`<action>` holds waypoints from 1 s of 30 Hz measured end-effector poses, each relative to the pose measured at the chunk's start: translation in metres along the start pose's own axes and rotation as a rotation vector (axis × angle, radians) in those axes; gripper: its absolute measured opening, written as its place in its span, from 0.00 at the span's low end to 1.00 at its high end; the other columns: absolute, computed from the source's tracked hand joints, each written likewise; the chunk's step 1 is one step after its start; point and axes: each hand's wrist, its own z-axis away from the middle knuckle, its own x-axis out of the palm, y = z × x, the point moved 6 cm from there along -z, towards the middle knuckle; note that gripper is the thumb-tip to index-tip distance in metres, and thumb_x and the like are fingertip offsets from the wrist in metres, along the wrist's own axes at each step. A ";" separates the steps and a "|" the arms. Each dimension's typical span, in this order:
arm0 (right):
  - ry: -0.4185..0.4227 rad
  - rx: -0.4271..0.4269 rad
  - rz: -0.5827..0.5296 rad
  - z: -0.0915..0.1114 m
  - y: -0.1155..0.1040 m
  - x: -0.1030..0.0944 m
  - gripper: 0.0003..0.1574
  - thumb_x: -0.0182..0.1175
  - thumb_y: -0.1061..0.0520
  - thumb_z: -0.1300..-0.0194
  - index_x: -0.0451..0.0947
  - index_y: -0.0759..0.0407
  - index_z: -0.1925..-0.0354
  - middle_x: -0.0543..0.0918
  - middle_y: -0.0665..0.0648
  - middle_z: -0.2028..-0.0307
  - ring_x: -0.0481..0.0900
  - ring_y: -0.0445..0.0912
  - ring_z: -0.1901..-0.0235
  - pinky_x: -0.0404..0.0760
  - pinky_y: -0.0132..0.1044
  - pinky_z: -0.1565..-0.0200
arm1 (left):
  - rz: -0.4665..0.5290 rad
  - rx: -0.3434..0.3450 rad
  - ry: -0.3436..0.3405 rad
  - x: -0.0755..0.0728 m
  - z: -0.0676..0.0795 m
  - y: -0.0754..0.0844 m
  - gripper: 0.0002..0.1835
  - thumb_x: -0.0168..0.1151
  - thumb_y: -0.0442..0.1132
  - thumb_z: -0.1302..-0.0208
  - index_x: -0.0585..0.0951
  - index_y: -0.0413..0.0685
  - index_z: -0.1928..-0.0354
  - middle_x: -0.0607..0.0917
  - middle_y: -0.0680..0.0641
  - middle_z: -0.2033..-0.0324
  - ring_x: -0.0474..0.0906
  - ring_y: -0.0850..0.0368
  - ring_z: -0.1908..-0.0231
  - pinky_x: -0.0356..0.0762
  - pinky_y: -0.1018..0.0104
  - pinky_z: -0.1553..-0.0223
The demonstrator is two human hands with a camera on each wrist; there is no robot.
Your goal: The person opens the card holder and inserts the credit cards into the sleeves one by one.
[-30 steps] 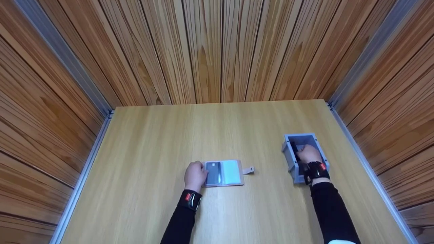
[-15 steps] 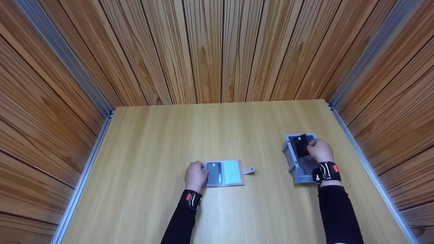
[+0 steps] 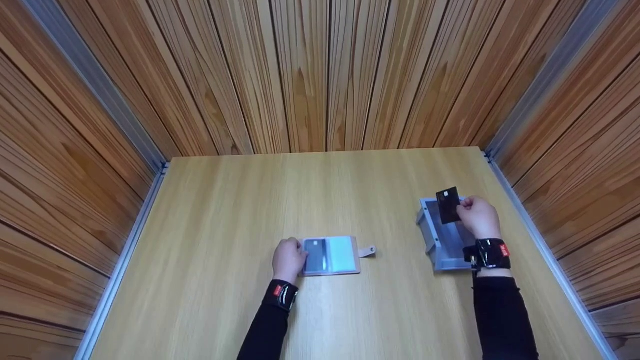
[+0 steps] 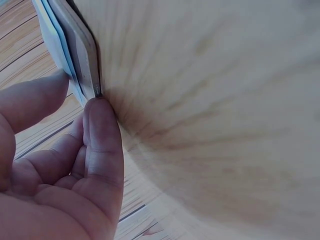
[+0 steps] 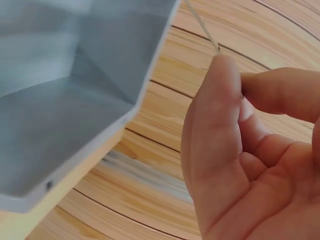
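Observation:
An open card holder (image 3: 342, 255) with clear sleeves and a strap (image 3: 367, 251) lies on the table. A dark card (image 3: 315, 255) shows in its left side. My left hand (image 3: 289, 260) pinches the holder's left edge; in the left wrist view the thumb is on the sleeves and the fingers are at the cover (image 4: 82, 47). My right hand (image 3: 479, 216) pinches a black bank card (image 3: 448, 205) by its right edge, above the grey bin (image 3: 434, 261). In the right wrist view the card (image 5: 202, 24) appears only as a thin edge at the fingertips.
The bin's inner wall (image 5: 110, 45) fills the left of the right wrist view. Wooden plank walls (image 3: 310, 75) enclose the table (image 3: 240, 200) at the back and both sides, with metal rails (image 3: 545, 235) along the side edges.
My right hand has come up out of the bin with the black card, which now hangs above the bin's far end. My left hand and the card holder have stayed put.

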 end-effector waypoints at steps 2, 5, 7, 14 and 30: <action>0.016 -0.016 -0.006 0.002 -0.006 -0.002 0.16 0.54 0.59 0.35 0.75 0.74 0.57 0.81 0.71 0.61 0.78 0.62 0.61 0.72 0.46 0.63 | 0.002 0.007 0.007 0.000 0.000 0.000 0.11 0.73 0.35 0.47 0.79 0.38 0.68 0.79 0.44 0.71 0.78 0.46 0.66 0.75 0.52 0.62; 0.029 -0.033 -0.016 0.005 -0.015 -0.004 0.17 0.54 0.59 0.34 0.75 0.75 0.56 0.81 0.71 0.60 0.78 0.63 0.60 0.72 0.45 0.62 | 0.008 0.001 0.003 0.001 0.000 0.000 0.11 0.73 0.35 0.46 0.80 0.38 0.68 0.78 0.45 0.71 0.78 0.46 0.67 0.75 0.52 0.63; 0.025 -0.035 -0.039 0.007 -0.020 -0.003 0.17 0.54 0.60 0.33 0.75 0.75 0.55 0.80 0.71 0.60 0.79 0.62 0.60 0.74 0.42 0.62 | 0.011 -0.004 0.002 0.001 0.000 0.000 0.10 0.73 0.34 0.46 0.80 0.38 0.68 0.78 0.45 0.71 0.77 0.47 0.67 0.75 0.53 0.63; -0.046 -0.029 -0.170 0.012 -0.041 0.009 0.16 0.53 0.62 0.30 0.72 0.75 0.51 0.78 0.68 0.60 0.82 0.53 0.67 0.80 0.28 0.70 | 0.025 -0.018 0.008 0.000 0.000 -0.001 0.10 0.73 0.34 0.46 0.80 0.38 0.69 0.77 0.46 0.72 0.77 0.48 0.68 0.75 0.53 0.64; -0.110 -0.068 -0.245 0.022 -0.073 0.046 0.14 0.54 0.64 0.31 0.72 0.75 0.52 0.79 0.67 0.61 0.81 0.50 0.69 0.81 0.32 0.69 | 0.016 -0.011 -0.007 0.001 -0.001 -0.002 0.10 0.72 0.35 0.44 0.81 0.37 0.67 0.79 0.44 0.70 0.78 0.47 0.66 0.76 0.53 0.62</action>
